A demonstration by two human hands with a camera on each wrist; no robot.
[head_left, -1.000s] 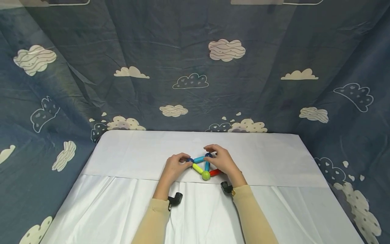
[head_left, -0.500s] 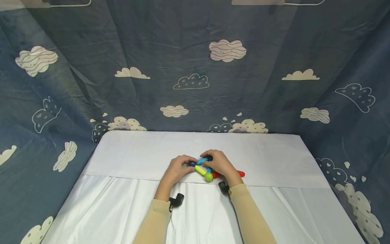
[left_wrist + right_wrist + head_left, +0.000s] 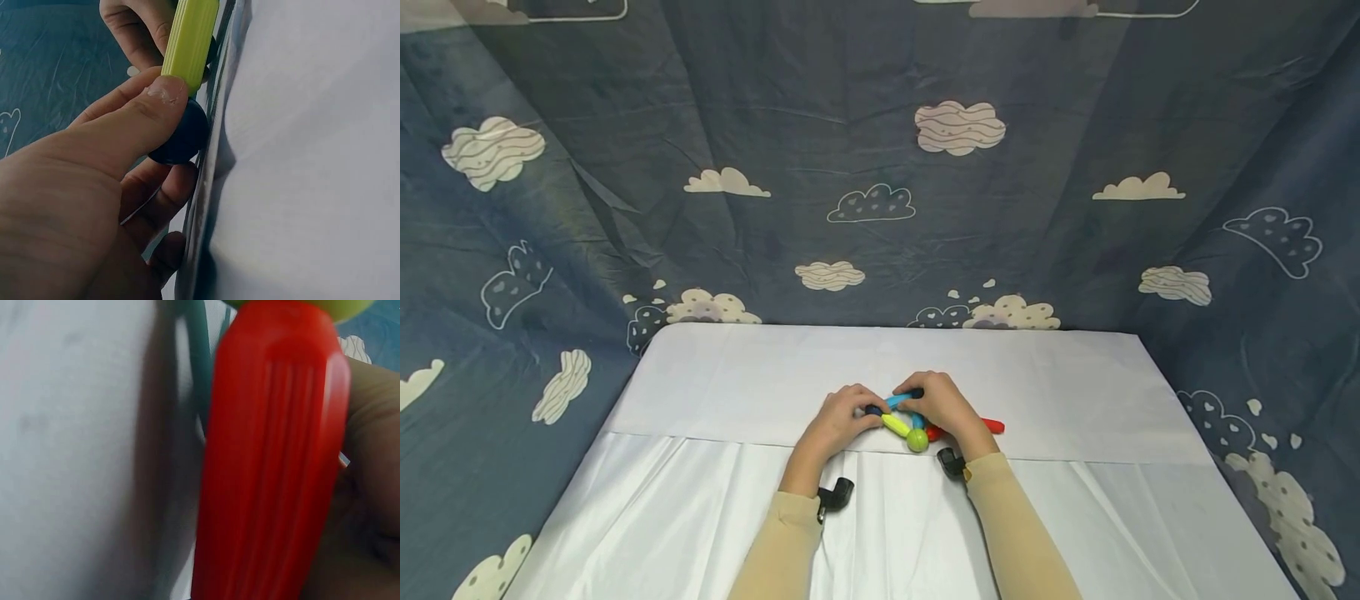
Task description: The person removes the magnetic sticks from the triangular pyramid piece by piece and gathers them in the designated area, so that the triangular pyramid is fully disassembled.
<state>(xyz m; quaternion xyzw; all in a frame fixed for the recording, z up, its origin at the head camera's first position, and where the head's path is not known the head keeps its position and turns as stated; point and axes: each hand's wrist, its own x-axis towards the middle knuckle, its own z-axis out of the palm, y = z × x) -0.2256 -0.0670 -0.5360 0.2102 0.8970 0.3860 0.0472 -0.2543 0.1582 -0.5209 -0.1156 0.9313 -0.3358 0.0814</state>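
Green ball (image 3: 917,440) has slid a bit right and nearer, red rod (image 3: 992,426) and lime rod (image 3: 895,425) attached, on the white table (image 3: 737,379). Just past it, the left hand (image 3: 837,421) has its fingers pinching a dark blue ball (image 3: 186,134), the right hand (image 3: 943,407) has its clamped on a light blue rod (image 3: 895,402).

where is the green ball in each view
Head: the green ball is below and slightly right of centre, at the near end of the yellow-green rod.
Left wrist: not in it; that rod runs off the top edge.
Right wrist: the ball is cut off by the top edge, right of centre, behind the red rod.
Shared landmark: the right hand, above the ball in head, top left in left wrist, right edge in right wrist.
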